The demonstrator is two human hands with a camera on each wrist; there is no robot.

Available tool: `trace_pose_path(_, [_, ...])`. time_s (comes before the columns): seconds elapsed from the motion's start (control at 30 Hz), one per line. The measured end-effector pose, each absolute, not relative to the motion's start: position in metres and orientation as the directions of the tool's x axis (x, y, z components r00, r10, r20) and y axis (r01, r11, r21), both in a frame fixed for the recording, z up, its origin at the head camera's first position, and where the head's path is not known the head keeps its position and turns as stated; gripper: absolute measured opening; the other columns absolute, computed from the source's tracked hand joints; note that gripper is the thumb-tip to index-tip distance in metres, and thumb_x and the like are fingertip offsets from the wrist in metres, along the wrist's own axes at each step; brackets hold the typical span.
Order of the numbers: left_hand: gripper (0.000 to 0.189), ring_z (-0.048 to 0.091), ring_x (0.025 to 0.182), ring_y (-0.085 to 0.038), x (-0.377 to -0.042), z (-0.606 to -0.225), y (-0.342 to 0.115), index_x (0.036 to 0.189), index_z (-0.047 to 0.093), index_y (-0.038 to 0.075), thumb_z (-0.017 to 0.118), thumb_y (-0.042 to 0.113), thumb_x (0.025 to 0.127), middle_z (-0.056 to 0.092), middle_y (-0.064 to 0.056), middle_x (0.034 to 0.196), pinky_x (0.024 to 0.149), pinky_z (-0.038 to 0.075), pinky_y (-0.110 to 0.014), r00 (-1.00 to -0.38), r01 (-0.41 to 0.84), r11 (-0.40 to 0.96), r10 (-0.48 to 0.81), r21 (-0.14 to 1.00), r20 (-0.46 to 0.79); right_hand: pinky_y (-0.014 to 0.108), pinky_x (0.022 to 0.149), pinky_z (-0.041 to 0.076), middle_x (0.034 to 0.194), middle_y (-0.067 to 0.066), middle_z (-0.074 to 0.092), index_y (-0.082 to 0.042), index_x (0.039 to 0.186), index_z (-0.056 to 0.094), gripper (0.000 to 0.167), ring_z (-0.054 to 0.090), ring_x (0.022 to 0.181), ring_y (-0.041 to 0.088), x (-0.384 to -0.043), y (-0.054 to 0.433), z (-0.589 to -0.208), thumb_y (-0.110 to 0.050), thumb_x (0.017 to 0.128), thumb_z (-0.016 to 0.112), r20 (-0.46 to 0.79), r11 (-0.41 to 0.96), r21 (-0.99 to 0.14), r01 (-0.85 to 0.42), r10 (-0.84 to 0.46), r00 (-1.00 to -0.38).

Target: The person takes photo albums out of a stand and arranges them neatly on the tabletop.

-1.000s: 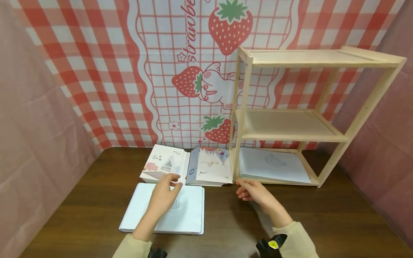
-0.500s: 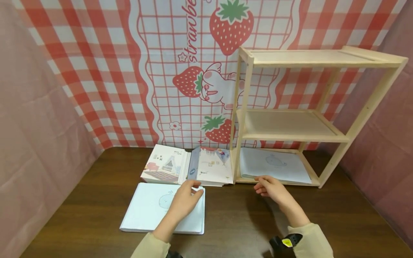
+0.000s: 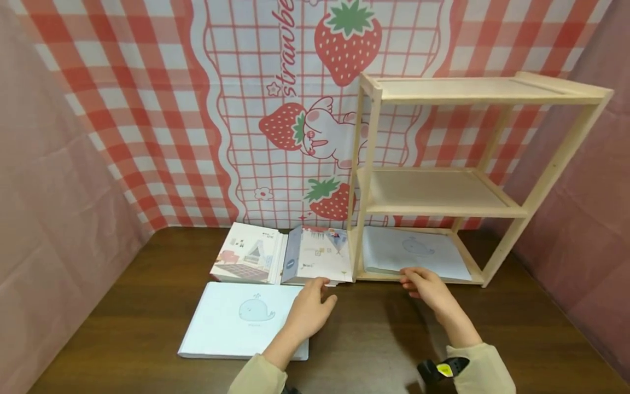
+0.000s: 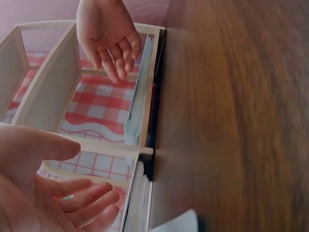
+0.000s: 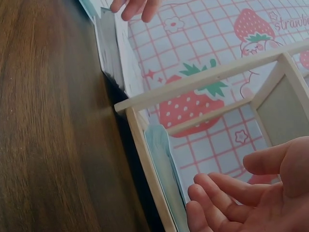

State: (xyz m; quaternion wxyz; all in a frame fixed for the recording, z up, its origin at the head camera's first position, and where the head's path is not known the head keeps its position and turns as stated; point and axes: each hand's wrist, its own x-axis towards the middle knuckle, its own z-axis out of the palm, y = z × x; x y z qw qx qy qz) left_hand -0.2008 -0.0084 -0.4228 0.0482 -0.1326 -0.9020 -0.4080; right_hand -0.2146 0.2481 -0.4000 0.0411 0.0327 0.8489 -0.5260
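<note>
My left hand [image 3: 309, 311] hovers over the right end of a pale blue book with a whale on its cover [image 3: 221, 323], its fingers loosely bent and holding nothing. My right hand [image 3: 430, 290] hangs empty in front of the shelf's bottom tier, fingers relaxed, at the front edge of another pale blue whale book [image 3: 418, 249] lying there. In the left wrist view both hands have thumb and fingers apart. Two piles of illustrated books lie behind the left hand: a white-covered pile [image 3: 248, 254] and one with a blue-spined book [image 3: 322, 257] on top.
A three-tier wooden shelf [image 3: 448, 210] stands at the back right of the dark wooden table [image 3: 354, 350]; its left post [image 3: 369, 164] rises right beside the book piles. A strawberry-print checked cloth [image 3: 162, 109] hangs behind, with pink cloth [image 3: 64, 180] at the sides.
My left hand has moved right across the whale book, uncovering the whale drawing. My right hand has shifted right, from the shelf's front left corner to in front of its bottom tier.
</note>
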Motion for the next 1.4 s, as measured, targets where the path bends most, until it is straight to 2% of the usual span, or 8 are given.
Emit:
trace_pose_path(0.17, [0.043,0.057,0.096,-0.027,-0.201,-0.425,-0.003,0.123,0.051,-0.001,0.057,0.019,0.085,0.060,-0.012,0.105,0.081,0.045,-0.042,-0.966,0.256,0.598,0.196,0.760,0.171,0.021,0.073,0.047,0.102,0.011,0.062,0.013,0.125,0.042,0.044,0.056,0.084,0.004,-0.215,0.249,-0.399,-0.020,0.098,0.037,-0.096,0.430,-0.897,0.101,0.034,-0.995])
trace_pose_path(0.4, [0.042,0.056,0.101,-0.028,-0.204,-0.422,0.011,0.121,0.053,-0.001,0.056,0.020,0.085,0.059,-0.015,0.111,0.085,0.045,-0.042,-0.957,0.276,0.547,0.229,0.790,0.176,0.027,0.081,0.047,0.115,0.025,0.054,0.012,0.127,0.043,0.044,0.055,0.092,0.010,-0.214,0.256,-0.398,-0.021,0.098,0.034,-0.061,0.476,-0.874,0.096,0.088,-0.994])
trace_pose_path(0.5, [0.040,0.056,0.103,-0.028,-0.205,-0.422,0.019,0.120,0.055,0.001,0.056,0.020,0.085,0.060,-0.013,0.110,0.087,0.045,-0.040,-0.956,0.285,0.560,0.223,0.778,0.190,0.027,0.081,0.046,0.116,0.025,0.055,0.011,0.127,0.043,0.045,0.055,0.093,0.009,-0.213,0.260,-0.398,-0.022,0.098,0.034,-0.060,0.480,-0.871,0.107,0.111,-0.992])
trace_pose_path(0.7, [0.037,0.056,0.103,-0.028,-0.205,-0.423,0.035,0.117,0.057,0.001,0.056,0.019,0.084,0.061,-0.012,0.108,0.088,0.044,-0.039,-0.954,0.296,0.559,0.216,0.774,0.209,0.022,0.078,0.046,0.109,0.017,0.060,0.011,0.126,0.044,0.045,0.053,0.084,-0.003,-0.212,0.267,-0.401,-0.023,0.098,0.035,-0.045,0.459,-0.881,0.116,0.163,-0.986])
trace_pose_path(0.87, [0.042,0.053,0.110,-0.029,-0.207,-0.423,0.045,0.121,0.054,0.000,0.055,0.020,0.085,0.059,-0.014,0.116,0.093,0.042,-0.041,-0.953,0.287,0.522,0.239,0.803,0.185,0.019,0.077,0.045,0.116,0.022,0.056,0.009,0.127,0.043,0.045,0.050,0.082,-0.008,-0.211,0.272,-0.403,-0.024,0.098,0.034,-0.003,0.459,-0.883,0.100,0.206,-0.978])
trace_pose_path(1.0, [0.044,0.051,0.114,-0.030,-0.209,-0.422,0.050,0.124,0.053,0.000,0.055,0.021,0.085,0.057,-0.015,0.121,0.095,0.040,-0.040,-0.953,0.283,0.516,0.243,0.808,0.179,0.015,0.076,0.044,0.123,0.025,0.051,0.008,0.128,0.043,0.046,0.048,0.083,-0.010,-0.211,0.275,-0.404,-0.025,0.098,0.032,0.021,0.465,-0.880,0.100,0.247,-0.969])
trace_pose_path(1.4, [0.049,0.045,0.121,-0.032,-0.212,-0.423,0.061,0.129,0.047,0.000,0.055,0.021,0.085,0.050,-0.016,0.129,0.100,0.036,-0.043,-0.970,0.202,0.481,0.219,0.853,0.106,0.013,0.072,0.047,0.113,0.020,0.057,0.010,0.127,0.044,0.045,0.048,0.076,-0.012,-0.214,0.281,-0.408,-0.022,0.096,0.037,0.059,0.416,-0.904,0.104,0.361,-0.931])
